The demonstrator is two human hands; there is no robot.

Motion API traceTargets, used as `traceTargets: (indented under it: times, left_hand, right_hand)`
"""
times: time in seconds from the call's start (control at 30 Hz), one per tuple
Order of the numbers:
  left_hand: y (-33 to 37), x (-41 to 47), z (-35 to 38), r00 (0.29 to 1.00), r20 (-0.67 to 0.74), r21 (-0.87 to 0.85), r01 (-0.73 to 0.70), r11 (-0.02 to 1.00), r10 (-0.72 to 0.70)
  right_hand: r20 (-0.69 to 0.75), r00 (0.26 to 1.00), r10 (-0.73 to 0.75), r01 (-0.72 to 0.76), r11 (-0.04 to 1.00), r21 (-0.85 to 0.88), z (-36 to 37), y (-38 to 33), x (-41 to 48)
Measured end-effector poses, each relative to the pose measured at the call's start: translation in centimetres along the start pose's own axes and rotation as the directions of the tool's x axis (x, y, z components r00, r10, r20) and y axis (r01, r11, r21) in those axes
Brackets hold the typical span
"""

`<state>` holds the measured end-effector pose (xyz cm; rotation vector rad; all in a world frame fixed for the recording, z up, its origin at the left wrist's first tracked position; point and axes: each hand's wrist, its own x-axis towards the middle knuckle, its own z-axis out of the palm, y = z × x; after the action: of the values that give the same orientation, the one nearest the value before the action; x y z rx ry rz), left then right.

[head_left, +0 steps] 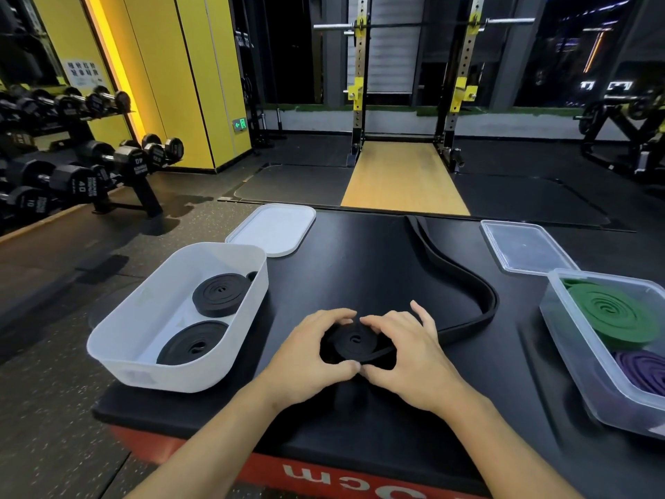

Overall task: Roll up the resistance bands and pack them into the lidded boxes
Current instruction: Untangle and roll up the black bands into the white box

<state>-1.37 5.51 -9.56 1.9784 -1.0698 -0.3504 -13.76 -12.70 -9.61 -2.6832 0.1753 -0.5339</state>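
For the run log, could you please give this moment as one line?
left hand, right hand: gripping black band coil | tail: unrolled | white box: black rolls | clear box: green roll, purple roll

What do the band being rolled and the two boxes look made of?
Band: matte black rubber, probably; it coils flat without creasing. Left box: milky frosted plastic, translucent walls. Right box: clear glossy plastic; green roll and purple roll show through.

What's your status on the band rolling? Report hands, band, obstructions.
Hands: left hand and right hand grip the black coil. Band: long tail unrolled across the mat. Obstructions: none before the open white box.
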Motion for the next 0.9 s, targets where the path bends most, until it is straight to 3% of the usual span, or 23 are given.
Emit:
traceTargets:
  times: [0.2,0.6,0.8,0.9]
  left_hand:
    - [-0.6,0.6,0.2,0.998,-0.058,-0.044,0.016,0.999,-0.018]
    - [-0.5,0.2,-0.1,1.0,-0.015,-0.074,0.011,0.997,-0.012]
    - [0.3,-0.4,0.7,0.996,-0.062,0.051,-0.064,0.997,0.067]
    - [0.2,-0.2,1.1,0.981,-0.182,0.105,-0.053,0.993,0.071]
  right_hand:
    - [0.01,1.0,0.003,-0.003,1.0,0.017,0.0,0.2,-0.1]
    - [0.055,0.998,0.025,-0.029,0.997,0.074,0.1,0.2,-0.4]
    - [0.007,1.0,-0.019,0.019,1.0,0.02,0.3,0.2,-0.2]
    - [-0.024,1.0,0.008,-0.007,1.0,0.01,0.3,0.1,-0.2]
